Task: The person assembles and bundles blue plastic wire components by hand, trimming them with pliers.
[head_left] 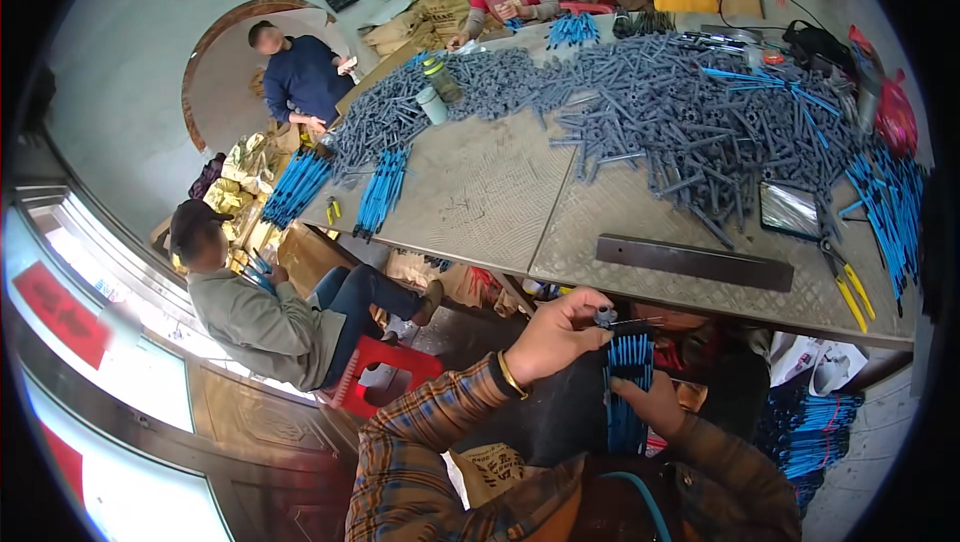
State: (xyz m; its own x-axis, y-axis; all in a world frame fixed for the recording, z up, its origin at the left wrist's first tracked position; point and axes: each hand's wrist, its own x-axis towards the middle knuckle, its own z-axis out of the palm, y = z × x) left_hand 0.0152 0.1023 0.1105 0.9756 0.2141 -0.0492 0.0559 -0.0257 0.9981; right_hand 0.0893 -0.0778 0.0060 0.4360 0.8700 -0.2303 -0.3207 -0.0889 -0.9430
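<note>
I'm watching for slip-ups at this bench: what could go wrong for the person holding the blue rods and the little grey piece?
The bundle of blue rods rests loosely in the right hand, so rods might slide out toward the lap. The small grey piece sits pinched at the left hand fingertips, below the table edge; dropped, it would probably fall under the table among the clutter.

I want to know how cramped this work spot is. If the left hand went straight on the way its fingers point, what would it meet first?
The left hand, pinching a small grey piece, points right and slightly up. First in line is probably the underside edge of the metal table, though depth is unclear.
</note>
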